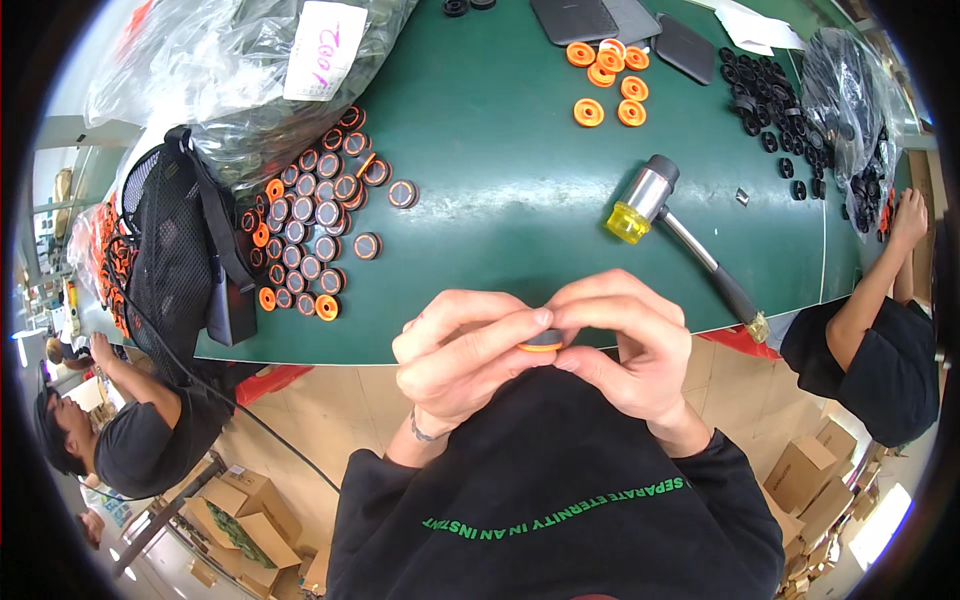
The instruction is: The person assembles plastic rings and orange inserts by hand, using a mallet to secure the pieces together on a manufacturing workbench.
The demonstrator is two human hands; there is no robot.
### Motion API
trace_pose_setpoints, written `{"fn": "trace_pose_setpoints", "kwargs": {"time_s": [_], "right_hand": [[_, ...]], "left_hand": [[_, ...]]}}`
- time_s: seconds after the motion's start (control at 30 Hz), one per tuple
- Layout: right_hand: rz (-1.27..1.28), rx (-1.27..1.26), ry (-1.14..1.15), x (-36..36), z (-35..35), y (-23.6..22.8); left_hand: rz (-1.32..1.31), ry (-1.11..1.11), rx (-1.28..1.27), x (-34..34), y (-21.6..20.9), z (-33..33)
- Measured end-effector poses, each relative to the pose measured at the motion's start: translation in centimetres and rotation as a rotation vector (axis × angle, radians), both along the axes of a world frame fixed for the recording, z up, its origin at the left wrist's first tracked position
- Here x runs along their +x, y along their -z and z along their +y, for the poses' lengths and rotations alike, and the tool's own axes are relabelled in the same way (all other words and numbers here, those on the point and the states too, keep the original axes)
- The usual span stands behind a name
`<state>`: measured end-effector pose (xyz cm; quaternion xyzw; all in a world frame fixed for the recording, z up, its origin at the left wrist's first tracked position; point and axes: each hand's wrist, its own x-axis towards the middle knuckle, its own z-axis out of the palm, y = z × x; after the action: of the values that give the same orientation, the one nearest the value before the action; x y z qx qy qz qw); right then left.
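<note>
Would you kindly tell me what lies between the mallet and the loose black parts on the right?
In the head view, a small silvery piece lies on the green tabletop between them.

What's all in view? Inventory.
held disc: one, black and orange, between hands
capped discs: dozens, black and orange, table left
orange discs: about eight, orange, upper middle
mallet: one, silver, yellow and black, table right
small parts: dozens, black, upper right
flat pads: three, dark, top
plastic bags: several, clear, both sides
mesh bag: one, black, left
paper: one, white, upper right
table: one, green, centre
boxes: several, brown, lower corners
co-workers: at least two, black-clad, either side
left hand: one, bare, centre
right hand: one, bare, centre
</note>
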<state>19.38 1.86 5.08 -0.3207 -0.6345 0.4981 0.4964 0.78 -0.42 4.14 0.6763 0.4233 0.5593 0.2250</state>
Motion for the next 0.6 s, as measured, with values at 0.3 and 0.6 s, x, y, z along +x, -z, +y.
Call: {"fn": "trace_pose_setpoints", "kwargs": {"time_s": [0.3,0.6], "right_hand": [[-0.08,0.201,0.055,0.5,-0.1,0.6],[-0.074,0.225,0.048,0.7,-0.8,1.2]], "left_hand": [[-0.09,0.141,-0.062,-0.3,-0.4,-0.1],[-0.108,0.155,-0.014,-0.2,-0.3,-0.4]]}}
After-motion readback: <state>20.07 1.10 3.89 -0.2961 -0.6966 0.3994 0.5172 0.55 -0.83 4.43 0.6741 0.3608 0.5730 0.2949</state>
